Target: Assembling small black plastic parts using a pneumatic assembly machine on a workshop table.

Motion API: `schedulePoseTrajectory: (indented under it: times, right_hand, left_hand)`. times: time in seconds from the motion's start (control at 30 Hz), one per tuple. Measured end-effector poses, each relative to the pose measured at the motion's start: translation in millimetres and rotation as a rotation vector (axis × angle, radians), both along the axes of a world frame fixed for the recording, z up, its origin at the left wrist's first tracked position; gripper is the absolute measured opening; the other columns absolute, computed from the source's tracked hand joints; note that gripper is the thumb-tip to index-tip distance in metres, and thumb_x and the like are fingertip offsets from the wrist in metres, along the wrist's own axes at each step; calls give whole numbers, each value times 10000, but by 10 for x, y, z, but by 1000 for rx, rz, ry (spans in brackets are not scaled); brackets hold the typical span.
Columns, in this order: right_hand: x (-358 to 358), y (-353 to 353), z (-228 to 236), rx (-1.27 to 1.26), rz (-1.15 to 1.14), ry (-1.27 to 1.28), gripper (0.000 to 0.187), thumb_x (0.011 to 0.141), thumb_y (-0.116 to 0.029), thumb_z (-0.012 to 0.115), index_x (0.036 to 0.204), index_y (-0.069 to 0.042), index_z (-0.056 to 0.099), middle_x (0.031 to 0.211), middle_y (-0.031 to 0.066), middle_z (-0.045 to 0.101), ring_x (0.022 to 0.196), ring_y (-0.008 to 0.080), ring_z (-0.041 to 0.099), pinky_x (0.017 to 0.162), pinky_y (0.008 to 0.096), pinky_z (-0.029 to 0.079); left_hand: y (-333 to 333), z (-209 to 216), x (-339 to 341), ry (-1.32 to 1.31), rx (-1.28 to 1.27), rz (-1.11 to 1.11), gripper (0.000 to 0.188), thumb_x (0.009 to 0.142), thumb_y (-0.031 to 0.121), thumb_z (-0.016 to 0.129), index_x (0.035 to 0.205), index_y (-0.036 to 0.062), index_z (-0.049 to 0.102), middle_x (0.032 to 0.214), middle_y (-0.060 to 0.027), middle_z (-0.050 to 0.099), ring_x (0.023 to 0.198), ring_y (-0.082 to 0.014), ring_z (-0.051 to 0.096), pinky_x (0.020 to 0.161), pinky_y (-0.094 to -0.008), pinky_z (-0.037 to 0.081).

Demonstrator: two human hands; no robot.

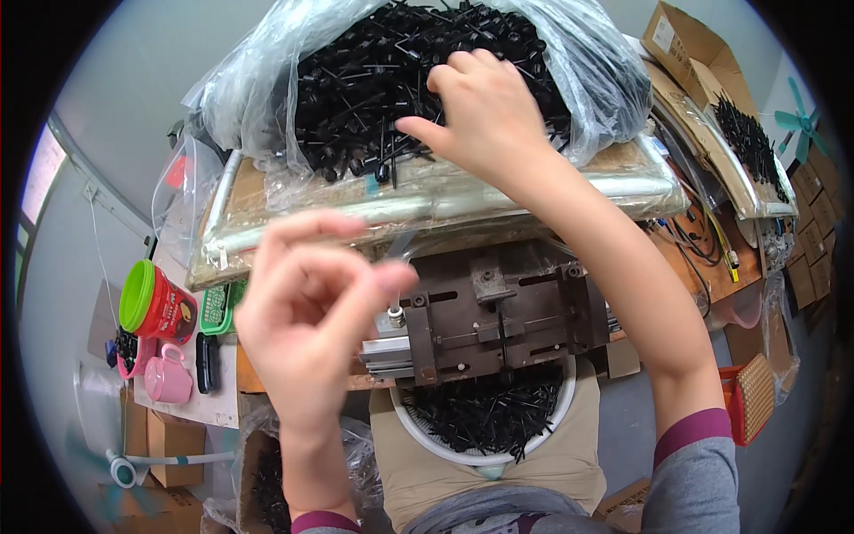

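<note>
My right hand reaches over a heap of small black plastic parts with thin stems, lying in an opened clear plastic bag. Its thumb sticks out to the left, apart from the fingers, whose tips are partly hidden at the heap. Slightly blurred, my left hand hovers at the left of a dark metal fixture. Its fingers are loosely bent and apart, and I see nothing in them. Below the fixture, a white round basin on my lap holds more thin black parts.
The bag rests on a plastic-wrapped tray behind the fixture. At left are a red bucket with green rim, a pink mug and a green basket. Cables and a cardboard box of black parts are at right.
</note>
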State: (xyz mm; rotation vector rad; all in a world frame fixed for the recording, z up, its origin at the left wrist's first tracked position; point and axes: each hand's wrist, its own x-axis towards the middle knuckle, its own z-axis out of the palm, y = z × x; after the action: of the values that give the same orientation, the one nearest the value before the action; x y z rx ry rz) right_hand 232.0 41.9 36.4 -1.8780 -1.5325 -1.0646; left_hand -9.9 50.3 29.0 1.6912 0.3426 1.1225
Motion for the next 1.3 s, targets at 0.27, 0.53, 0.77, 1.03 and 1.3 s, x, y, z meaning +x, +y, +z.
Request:
schedulePoseTrajectory:
  times: [0.27,0.53,0.77,1.03,1.3]
  right_hand:
    - [49,821,-130,-263,-540,161,640,767,-497,758,1161,-7,637,1194,122,566,1113,310,558,919,429,479]
    - [320,593,-24,-349,-223,388,466,689,-214,817,1108,-69,670,1206,164,527,1056,348,634,890,438,559]
    - [530,75,49,-466,178,280,408,700,-103,748,1083,-11,641,1065,134,625,1060,322,604,929,395,494]
    - [420,-327,213,-573,233,252,354,824,-121,746,1165,-53,677,1187,103,639,1123,305,606,974,392,491]
    - [536,-559,289,-400,225,421,241,861,-91,729,1099,-52,713,924,51,679,752,139,637,679,277,529]
  left_hand:
    - [-371,-349,-210,155,133,-155,395,587,22,928,925,-27,729,1201,-162,569,921,-181,686,706,-269,632]
    - [-476,-579,-259,268,220,-219,319,651,51,907,922,-3,749,1212,-167,624,822,-166,720,736,-273,630]
    - [-614,-806,-274,270,181,-288,348,670,101,901,971,9,753,1224,-140,628,904,-177,704,757,-290,632]
    - [-853,-1115,-185,428,481,-135,264,754,52,805,1001,15,720,1341,-170,607,832,-208,723,762,-315,590]
    - [-899,-1205,40,520,833,36,240,753,85,776,962,-4,698,1287,-206,639,751,-222,703,692,-307,563]
